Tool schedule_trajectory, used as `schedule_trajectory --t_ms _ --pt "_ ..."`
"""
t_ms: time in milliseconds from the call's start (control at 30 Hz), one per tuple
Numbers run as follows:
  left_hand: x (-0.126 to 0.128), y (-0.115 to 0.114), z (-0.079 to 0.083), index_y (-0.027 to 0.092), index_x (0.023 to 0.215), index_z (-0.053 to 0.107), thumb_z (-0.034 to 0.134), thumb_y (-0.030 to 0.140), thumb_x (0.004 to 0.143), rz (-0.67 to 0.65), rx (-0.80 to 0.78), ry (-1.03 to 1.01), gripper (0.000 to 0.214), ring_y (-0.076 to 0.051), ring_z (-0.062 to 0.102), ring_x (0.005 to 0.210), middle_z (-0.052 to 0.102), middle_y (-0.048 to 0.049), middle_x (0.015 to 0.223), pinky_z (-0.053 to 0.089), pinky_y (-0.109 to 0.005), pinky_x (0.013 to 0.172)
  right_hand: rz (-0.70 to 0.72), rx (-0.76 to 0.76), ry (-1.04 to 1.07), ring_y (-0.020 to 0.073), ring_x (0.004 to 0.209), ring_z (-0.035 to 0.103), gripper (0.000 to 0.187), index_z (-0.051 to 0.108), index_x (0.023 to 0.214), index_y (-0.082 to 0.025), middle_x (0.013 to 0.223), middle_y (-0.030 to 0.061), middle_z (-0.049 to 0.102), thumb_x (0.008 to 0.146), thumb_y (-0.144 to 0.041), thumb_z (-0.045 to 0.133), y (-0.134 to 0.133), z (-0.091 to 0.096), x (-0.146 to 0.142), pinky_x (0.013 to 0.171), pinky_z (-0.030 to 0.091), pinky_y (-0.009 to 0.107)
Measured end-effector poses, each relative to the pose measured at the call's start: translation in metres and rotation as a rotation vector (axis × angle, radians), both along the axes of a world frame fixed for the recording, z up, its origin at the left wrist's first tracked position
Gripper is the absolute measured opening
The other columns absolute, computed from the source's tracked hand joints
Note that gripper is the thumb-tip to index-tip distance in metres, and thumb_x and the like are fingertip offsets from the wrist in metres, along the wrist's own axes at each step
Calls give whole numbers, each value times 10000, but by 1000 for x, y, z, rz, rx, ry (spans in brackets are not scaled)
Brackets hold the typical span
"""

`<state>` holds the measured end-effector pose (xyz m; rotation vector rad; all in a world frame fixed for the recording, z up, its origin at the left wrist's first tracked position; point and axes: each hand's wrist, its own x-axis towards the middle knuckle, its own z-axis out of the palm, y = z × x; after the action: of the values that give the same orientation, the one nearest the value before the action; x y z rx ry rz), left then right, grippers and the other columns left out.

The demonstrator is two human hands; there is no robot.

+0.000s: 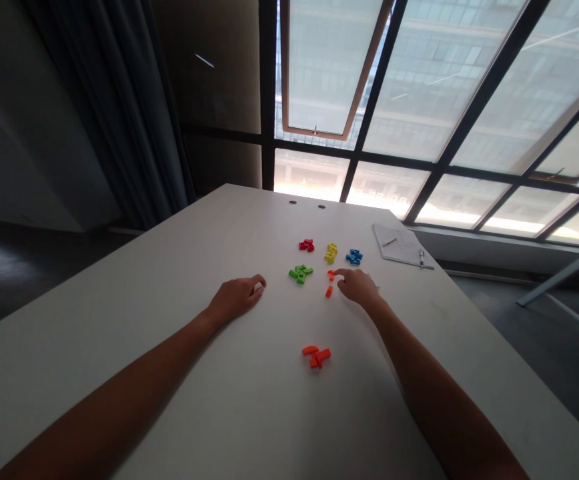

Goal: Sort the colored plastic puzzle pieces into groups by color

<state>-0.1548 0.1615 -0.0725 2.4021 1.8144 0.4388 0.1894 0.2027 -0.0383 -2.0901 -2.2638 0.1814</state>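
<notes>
My left hand [237, 297] rests on the white table [179, 313] with its fingers curled, holding nothing I can see. My right hand [358, 287] lies palm down, its index finger reaching left to a small orange plastic piece [330, 275]. Just below that piece is a second small orange piece [328, 291], close to my fingers. Between my hands lies a green plastic piece cluster [300, 273]. Farther out are a red cluster [306, 245], a yellow cluster [331, 253] and a blue cluster [354, 257]. Nearer me sits an orange-red cluster [317, 357].
A notepad [399, 245] with a pen [422, 259] lies at the table's far right. Two small holes mark the far end of the tabletop. Table edges run along both sides, with dark floor beyond and a large window behind.
</notes>
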Motion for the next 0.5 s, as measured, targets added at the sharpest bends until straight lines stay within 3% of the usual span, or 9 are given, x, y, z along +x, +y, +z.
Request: schedule_trajectory --t_ms 133,267,500 --pt "1 -1 1 303 1106 661 439 420 960 13 -12 1 291 -190 669 753 731 -5 844 437 -273 691 181 -142 60 224 958 680 348 769 1141 -313 1034 51 762 881 -209 561 -5 17 2 853 478 298" --pt "1 -1 0 306 1110 661 436 421 964 12 -11 9 292 -192 669 750 734 -7 847 433 -270 687 293 -272 75 210 899 681 416 741 1197 -339 851 9 763 865 -155 570 -9 23 1 845 476 297" --pt "0 -1 1 300 1108 664 445 412 958 8 -11 6 288 -190 672 746 735 -8 854 437 -268 685 332 -190 76 223 1004 662 393 721 1243 -296 1050 40 761 888 -194 588 -9 14 0 873 473 297"
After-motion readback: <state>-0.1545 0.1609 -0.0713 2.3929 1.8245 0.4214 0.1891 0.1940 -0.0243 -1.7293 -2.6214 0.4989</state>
